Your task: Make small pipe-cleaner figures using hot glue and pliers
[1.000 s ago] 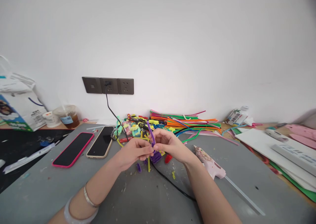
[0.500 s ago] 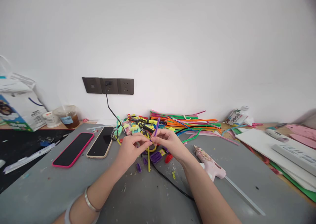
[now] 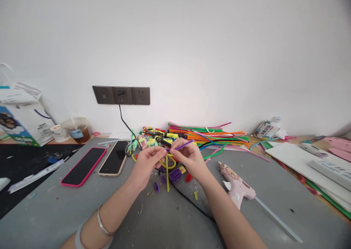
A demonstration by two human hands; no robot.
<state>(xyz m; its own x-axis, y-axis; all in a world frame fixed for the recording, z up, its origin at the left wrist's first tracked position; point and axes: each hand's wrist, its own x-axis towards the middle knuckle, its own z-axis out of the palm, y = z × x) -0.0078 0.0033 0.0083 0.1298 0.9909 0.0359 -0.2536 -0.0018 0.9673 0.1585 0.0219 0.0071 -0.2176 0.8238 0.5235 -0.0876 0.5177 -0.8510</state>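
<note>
Between both hands I pinch a purple pipe cleaner (image 3: 184, 145), its free end slanting up to the right. My left hand (image 3: 149, 163) grips one end between thumb and fingertips; my right hand (image 3: 190, 159) pinches it close beside. A yellow pipe cleaner (image 3: 167, 176) hangs or lies just below the fingers; I cannot tell whether it is held. On the mat under my hands lie a purple fuzzy piece (image 3: 175, 174), a small purple scrap (image 3: 156, 187) and a red piece (image 3: 189, 177). Black-handled pliers (image 3: 163, 140) rest behind.
A pink hot glue gun (image 3: 237, 187) with a glue stick lies at right. Bundled pipe cleaners (image 3: 216, 135) lie along the wall. Two phones (image 3: 83, 166) lie at left, near a drink cup (image 3: 78, 130). A black cord (image 3: 192, 201) crosses the grey mat (image 3: 115, 201).
The purple pipe cleaner has tipped from upright to slanting right. My hands have lifted slightly away from the purple fuzzy piece, which now shows more. The view has shifted a little.
</note>
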